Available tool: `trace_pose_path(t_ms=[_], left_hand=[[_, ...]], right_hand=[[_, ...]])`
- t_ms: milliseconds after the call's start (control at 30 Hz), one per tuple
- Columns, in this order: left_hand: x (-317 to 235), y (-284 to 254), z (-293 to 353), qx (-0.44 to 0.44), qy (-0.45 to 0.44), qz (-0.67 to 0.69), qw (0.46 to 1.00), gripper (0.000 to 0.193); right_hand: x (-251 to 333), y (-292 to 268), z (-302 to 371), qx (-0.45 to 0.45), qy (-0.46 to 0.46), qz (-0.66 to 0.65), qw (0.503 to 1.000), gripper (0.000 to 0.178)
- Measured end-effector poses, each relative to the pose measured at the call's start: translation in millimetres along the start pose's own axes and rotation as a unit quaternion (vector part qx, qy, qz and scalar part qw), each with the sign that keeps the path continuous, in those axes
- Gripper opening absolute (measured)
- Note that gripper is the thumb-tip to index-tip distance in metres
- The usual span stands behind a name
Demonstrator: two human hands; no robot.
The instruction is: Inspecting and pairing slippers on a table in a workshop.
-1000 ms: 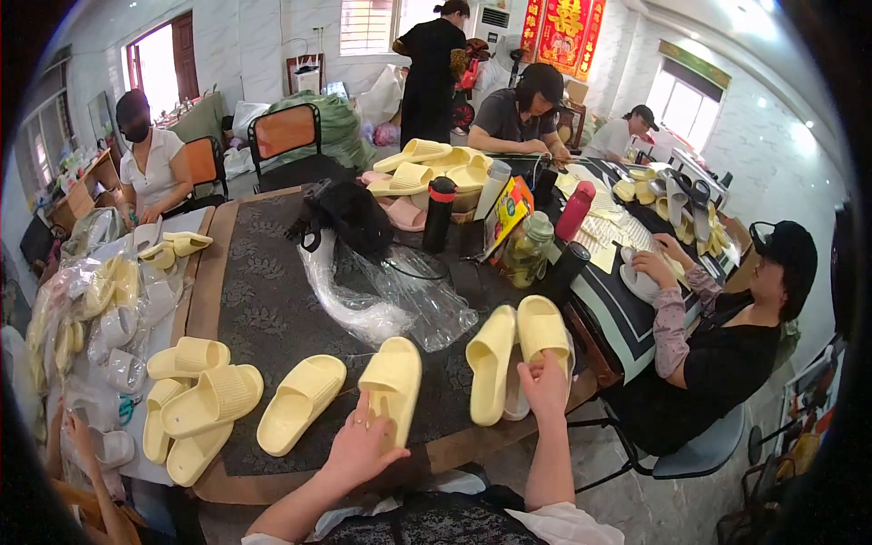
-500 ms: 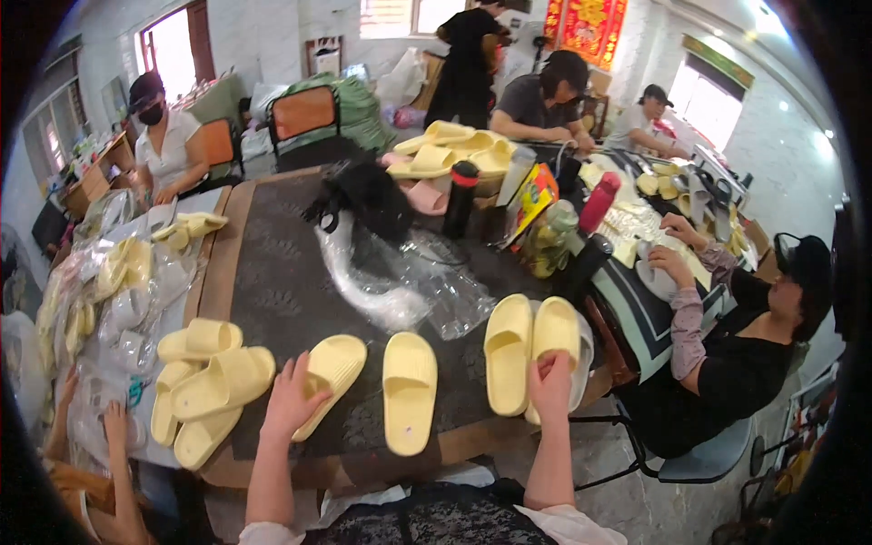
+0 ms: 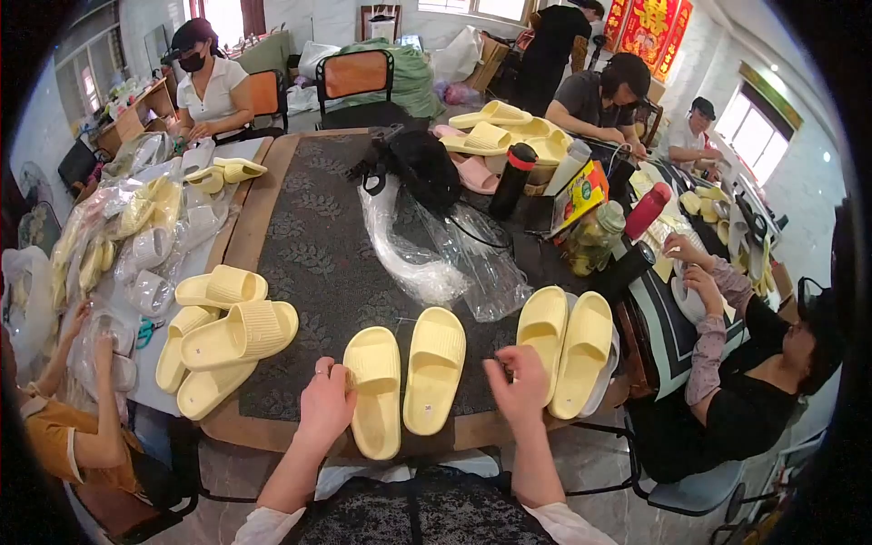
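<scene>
- Head view, nearest: the left hand (image 3: 327, 400) has its curled fingertips at the outer edge of a yellow slipper (image 3: 374, 391); whether they grip or merely touch it, I cannot tell.
- The right hand (image 3: 524, 391) is released, thumb and fingers apart with nothing between them, just beside the yellow pair (image 3: 586, 350) on the right.
- Between the hands lies a second yellow slipper (image 3: 434, 372), near the first. Both rest sole down on the table (image 3: 304, 227), heels toward the person, probably so that they sit as a pair within easy reach of either hand.
- A grey slipper (image 3: 613, 365) peeks out along the right pair's outer edge, mostly hidden.
- To the left, a yellow slipper pile (image 3: 241, 336) lies overlapping at differing angles, perhaps because stacking saves space.
- Farther in, clear plastic wrap (image 3: 486, 263) lies crumpled beside a black bag (image 3: 422, 168), seemingly pushed back to leave the near edge for the slippers.
- Bottles stand upright toward the right: a red bottle (image 3: 648, 211) and a black bottle (image 3: 513, 182), likely kept out of the hands' way.
- Beyond, more yellow slippers (image 3: 486, 136) are heaped, and co-workers sit around the tables.
</scene>
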State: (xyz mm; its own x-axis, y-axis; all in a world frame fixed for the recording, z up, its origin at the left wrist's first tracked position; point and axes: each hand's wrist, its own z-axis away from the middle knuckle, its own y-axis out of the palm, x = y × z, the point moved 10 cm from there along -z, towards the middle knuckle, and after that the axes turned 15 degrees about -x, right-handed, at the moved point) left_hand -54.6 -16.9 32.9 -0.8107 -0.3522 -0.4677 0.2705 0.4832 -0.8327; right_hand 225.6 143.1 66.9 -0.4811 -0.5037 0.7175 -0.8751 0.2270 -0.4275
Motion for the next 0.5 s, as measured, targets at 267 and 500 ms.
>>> trace_pose_path(t_ms=[267, 500], left_hand=[[-30, -27, -34, -0.054, 0.092, 0.049, 0.993, 0.043], [-42, 70, -84, 0.028, 0.115, -0.069, 0.991, 0.032]], right_hand=[[32, 80, 24, 0.101, -0.141, 0.03, 0.984, 0.037], [37, 78, 45, 0.147, -0.117, 0.015, 0.982, 0.041]])
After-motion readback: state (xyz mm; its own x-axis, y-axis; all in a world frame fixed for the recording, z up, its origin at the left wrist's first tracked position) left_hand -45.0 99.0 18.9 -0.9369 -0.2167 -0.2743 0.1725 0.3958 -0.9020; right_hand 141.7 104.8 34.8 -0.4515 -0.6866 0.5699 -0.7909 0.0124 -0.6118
